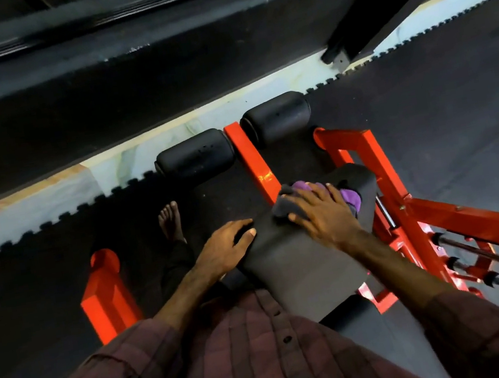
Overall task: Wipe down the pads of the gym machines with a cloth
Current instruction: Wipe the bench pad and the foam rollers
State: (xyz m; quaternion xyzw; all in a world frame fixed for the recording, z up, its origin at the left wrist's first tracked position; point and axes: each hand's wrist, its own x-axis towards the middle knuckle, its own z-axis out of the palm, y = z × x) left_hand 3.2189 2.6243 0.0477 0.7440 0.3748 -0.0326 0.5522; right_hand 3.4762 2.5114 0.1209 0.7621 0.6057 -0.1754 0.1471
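The right hand (324,216) lies flat with fingers spread, pressing a purple cloth (348,194) onto the black pad (299,266). The hand hides most of the cloth. The left hand (229,247) rests flat on the pad's left edge. The shirt (236,364) covers the pad's near end. Red bars (378,162) crowd the right side; open floor (44,286) lies left.
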